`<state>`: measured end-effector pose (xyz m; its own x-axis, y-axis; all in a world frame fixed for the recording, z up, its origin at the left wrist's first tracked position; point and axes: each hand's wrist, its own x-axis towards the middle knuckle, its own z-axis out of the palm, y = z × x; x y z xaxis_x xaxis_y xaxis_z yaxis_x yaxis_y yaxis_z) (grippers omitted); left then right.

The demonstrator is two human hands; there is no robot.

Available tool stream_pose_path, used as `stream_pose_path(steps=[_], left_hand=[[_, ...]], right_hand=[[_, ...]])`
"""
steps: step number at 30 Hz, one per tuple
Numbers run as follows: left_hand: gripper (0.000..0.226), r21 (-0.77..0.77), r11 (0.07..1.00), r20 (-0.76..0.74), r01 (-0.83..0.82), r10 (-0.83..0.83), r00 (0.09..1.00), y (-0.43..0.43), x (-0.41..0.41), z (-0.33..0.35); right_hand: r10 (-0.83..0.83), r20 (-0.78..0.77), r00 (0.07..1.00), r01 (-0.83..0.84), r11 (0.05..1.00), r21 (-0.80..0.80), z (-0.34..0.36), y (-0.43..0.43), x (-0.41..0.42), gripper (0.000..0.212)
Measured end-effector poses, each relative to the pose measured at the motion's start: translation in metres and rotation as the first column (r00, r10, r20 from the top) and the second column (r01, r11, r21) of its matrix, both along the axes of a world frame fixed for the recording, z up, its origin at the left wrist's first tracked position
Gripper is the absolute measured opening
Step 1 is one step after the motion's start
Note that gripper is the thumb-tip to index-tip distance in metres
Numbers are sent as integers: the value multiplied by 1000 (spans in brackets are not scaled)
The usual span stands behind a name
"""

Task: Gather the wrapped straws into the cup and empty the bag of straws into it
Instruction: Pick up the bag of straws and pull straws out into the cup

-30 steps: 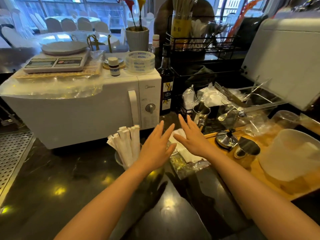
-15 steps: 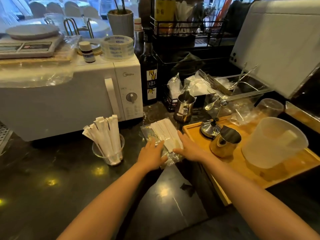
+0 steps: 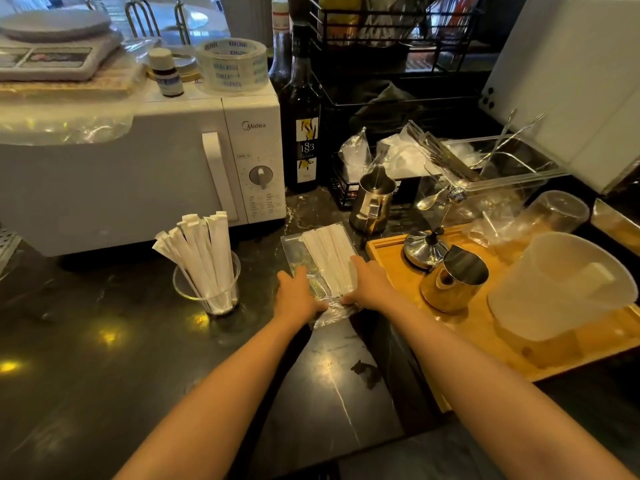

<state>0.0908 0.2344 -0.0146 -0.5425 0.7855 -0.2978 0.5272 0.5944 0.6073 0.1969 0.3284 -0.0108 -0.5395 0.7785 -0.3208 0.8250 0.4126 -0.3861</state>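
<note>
A clear plastic cup (image 3: 207, 299) stands on the dark counter in front of the microwave, with several white paper-wrapped straws (image 3: 202, 251) leaning in it. To its right a clear bag of straws (image 3: 325, 254) lies flat on the counter, white wrapped straws showing through it. My left hand (image 3: 298, 296) grips the bag's near left edge. My right hand (image 3: 367, 282) holds the near right edge, fingers over the straws. The bag's near end is crumpled between both hands.
A white microwave (image 3: 138, 168) stands behind the cup. A wooden tray (image 3: 485, 323) at the right carries a steel jug (image 3: 453, 278) and a frosted pitcher (image 3: 561, 285). A second steel jug (image 3: 374, 202) and a dark bottle (image 3: 304, 133) stand behind the bag.
Both hands came down from above the counter onto the bag and closed on its near end. The view tilted down and shifted right.
</note>
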Motion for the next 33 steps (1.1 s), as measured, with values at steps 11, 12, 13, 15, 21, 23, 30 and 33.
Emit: stream_pose_path(steps=[11,12,13,15,21,23,30,33], left_hand=[[35,25,999,146,-30,26,989,-1,-8,2],[26,29,999,153,-21,16,988,-1,-10,2],[18,29,999,169,-18,13,985,-3,-11,4],[16,42,999,203,-26,17,979,-4,-15,9],[13,123,992,181,22,-44,983,-15,-30,39],[13,147,989,174,33,-59,983,-19,-36,53],[12,214,977,322,12,-82,943,-40,-51,109],[16,221,975,509,-15,-103,855,-55,-58,128]], right_hand=[[-42,-68,997,33,991,-129,12,0,1,51],[-40,-73,997,30,990,-135,13,0,1,44],[-42,-82,996,30,990,-141,14,0,1,38],[-60,-118,991,40,986,-162,17,-1,2,29],[-132,-201,971,88,973,-214,43,-2,2,22],[-150,-257,955,93,970,-223,54,-2,2,12],[-158,-482,862,70,978,-195,103,-18,2,20],[-178,-552,814,51,970,-238,120,-28,1,10]])
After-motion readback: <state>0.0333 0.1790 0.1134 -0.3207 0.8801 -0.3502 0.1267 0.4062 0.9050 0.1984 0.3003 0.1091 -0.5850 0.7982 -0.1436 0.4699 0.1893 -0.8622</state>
